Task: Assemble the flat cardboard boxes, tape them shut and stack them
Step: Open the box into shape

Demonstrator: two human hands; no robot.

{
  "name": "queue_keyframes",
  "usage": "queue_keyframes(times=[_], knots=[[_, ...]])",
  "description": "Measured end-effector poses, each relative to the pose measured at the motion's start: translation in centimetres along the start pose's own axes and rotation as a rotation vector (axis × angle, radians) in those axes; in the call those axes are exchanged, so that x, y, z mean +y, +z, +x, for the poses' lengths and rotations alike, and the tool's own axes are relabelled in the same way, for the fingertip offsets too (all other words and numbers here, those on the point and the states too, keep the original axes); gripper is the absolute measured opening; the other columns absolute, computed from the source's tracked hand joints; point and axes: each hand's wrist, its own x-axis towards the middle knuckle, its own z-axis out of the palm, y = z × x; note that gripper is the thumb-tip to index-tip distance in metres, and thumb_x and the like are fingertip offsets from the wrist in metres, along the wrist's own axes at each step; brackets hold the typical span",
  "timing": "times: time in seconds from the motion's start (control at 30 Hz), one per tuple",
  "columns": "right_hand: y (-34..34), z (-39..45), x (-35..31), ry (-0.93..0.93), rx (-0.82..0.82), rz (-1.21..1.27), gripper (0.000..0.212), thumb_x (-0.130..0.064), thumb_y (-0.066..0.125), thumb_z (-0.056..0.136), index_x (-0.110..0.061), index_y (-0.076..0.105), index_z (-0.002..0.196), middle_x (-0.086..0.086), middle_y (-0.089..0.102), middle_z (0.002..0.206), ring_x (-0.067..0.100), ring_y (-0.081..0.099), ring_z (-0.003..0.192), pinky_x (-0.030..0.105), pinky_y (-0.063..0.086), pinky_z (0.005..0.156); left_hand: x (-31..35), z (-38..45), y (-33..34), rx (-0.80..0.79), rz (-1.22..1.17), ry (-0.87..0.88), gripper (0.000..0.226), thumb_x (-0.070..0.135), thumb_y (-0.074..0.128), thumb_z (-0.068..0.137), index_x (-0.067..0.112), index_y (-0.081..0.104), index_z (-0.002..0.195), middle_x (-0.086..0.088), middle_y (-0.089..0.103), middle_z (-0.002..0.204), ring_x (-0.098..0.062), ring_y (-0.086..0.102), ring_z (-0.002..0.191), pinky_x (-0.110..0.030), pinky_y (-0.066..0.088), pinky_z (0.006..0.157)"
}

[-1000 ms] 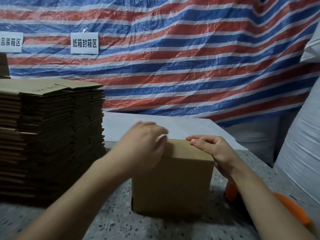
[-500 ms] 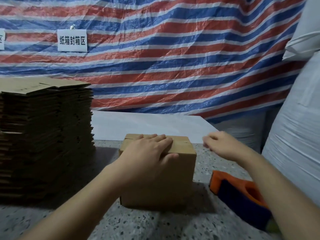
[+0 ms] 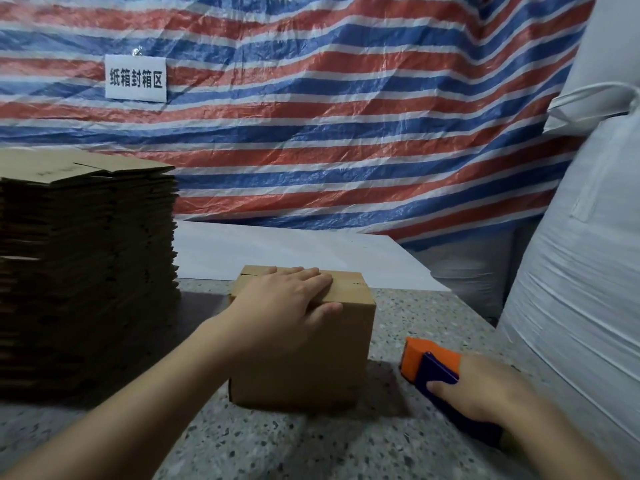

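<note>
You have one assembled cardboard box (image 3: 311,358) at the counter's middle; one tall stack of flat cardboard boxes (image 3: 86,271) at its left edge; one orange-and-blue tape dispenser (image 3: 433,372); two white sacks (image 3: 581,289).

A packing workshop: striped tarpaulin wall (image 3: 346,116), printed zone sign (image 3: 135,77), stacked flat cartons (image 3: 86,271) left, speckled worktable (image 3: 311,445).

Before you on the speckled stone worktop (image 3: 311,445) stands the brown cardboard box (image 3: 311,358), your left hand (image 3: 287,306) flat on its top. Left of it rises the stack of flat cardboard boxes (image 3: 86,271); right of it, your right hand (image 3: 485,389) grips the orange-and-blue tape dispenser (image 3: 433,368), beside the white woven sack (image 3: 581,271).
</note>
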Motion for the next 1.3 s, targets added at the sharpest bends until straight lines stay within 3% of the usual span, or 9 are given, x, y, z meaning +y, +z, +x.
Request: queue_keyframes(times=[0.13,0.33,0.53,0.7,0.83,0.97,1.03,1.13,1.3], knots=[[0.4,0.1,-0.2,-0.004,0.113,0.103,0.045,-0.063,0.050,0.093,-0.020,0.063,0.101,0.002,0.069,0.102,0.020,0.066,0.091,0.028,0.047,0.066,-0.2,0.0,0.1,0.009,-0.005,0.013,0.083,0.079,0.003,0.085,0.036,0.029,0.151,0.012,0.036,0.156,-0.013,0.034,0.143,-0.041,0.023,0.117],[-8.0,-0.1,-0.1,-0.017,0.267,0.795,0.048,-0.054,0.062,0.093,-0.010,0.071,0.073,0.008,0.071,0.060,0.024,0.067,0.060,0.033,0.048,0.059,-0.1,0.0,-0.3,-0.008,-0.094,0.001,0.070,0.067,0.005,0.095,0.034,0.036,0.149,0.010,0.038,0.155,-0.012,0.035,0.143,-0.038,0.025,0.117],[-16.8,-0.6,-3.6,-0.296,-0.039,1.346,0.050,-0.056,0.064,0.087,-0.008,0.071,0.097,0.012,0.074,0.076,0.020,0.069,0.058,0.033,0.056,0.054,0.1,-0.2,-0.6,-0.023,-0.229,-0.105,0.075,0.061,0.007,0.092,0.024,0.016,0.156,0.005,0.042,0.154,-0.020,0.042,0.137,-0.040,0.035,0.110],[-19.3,0.0,-8.1,-0.439,-0.172,1.249,0.069,-0.069,0.068,0.070,-0.011,0.068,0.107,0.014,0.072,0.081,0.021,0.068,0.058,0.032,0.057,0.052,0.6,0.0,-1.5,-0.040,-0.381,-0.172,0.067,0.053,0.010,0.093,0.027,0.019,0.153,0.005,0.047,0.150,-0.021,0.047,0.130,-0.038,0.036,0.103],[-19.8,0.3,-10.2,-0.466,-0.202,1.115,0.071,-0.065,0.072,0.063,-0.010,0.066,0.106,0.012,0.071,0.074,0.019,0.066,0.055,0.030,0.056,0.051,0.3,0.3,-2.0,-0.009,-0.625,-0.278,0.043,0.046,0.017,0.102,0.031,0.037,0.137,0.003,0.060,0.116,-0.010,0.057,0.092,-0.025,0.044,0.073],[-20.2,0.5,-10.8,-0.476,-0.236,1.040,0.079,-0.066,0.075,0.054,-0.009,0.065,0.107,0.011,0.072,0.072,0.018,0.067,0.054,0.029,0.054,0.049,-1.0,1.5,-3.8,0.206,-1.193,-0.524,0.049,0.036,0.018,0.106,0.012,0.061,0.096,-0.011,0.071,0.108,-0.023,0.065,0.102,-0.043,0.045,0.101],[-20.4,0.6,-11.1,-0.494,-0.249,0.997,0.075,-0.065,0.074,0.055,-0.010,0.065,0.105,0.010,0.072,0.072,0.018,0.067,0.055,0.029,0.055,0.050,-2.0,1.8,-4.9,0.256,-1.489,-0.665,0.066,0.048,0.019,0.105,0.006,0.066,0.086,-0.015,0.074,0.096,-0.026,0.068,0.098,-0.042,0.043,0.100],[-20.6,0.7,-11.4,-0.525,-0.261,0.957,0.072,-0.065,0.072,0.055,-0.013,0.065,0.104,0.007,0.073,0.072,0.016,0.067,0.055,0.028,0.054,0.050,-3.5,2.1,-6.2,0.183,-1.617,-0.728,0.075,0.064,0.024,0.099,0.005,0.070,0.090,-0.012,0.076,0.094,-0.026,0.070,0.097,-0.048,0.040,0.099],[-20.8,1.0,-11.5,-0.546,-0.273,0.927,0.063,-0.062,0.067,0.064,-0.014,0.064,0.105,0.007,0.073,0.072,0.015,0.067,0.054,0.026,0.055,0.050,-3.8,2.1,-6.8,0.109,-1.621,-0.688,0.051,0.057,0.049,0.095,0.011,0.069,0.086,-0.005,0.077,0.094,-0.022,0.070,0.099,-0.053,0.036,0.108]])
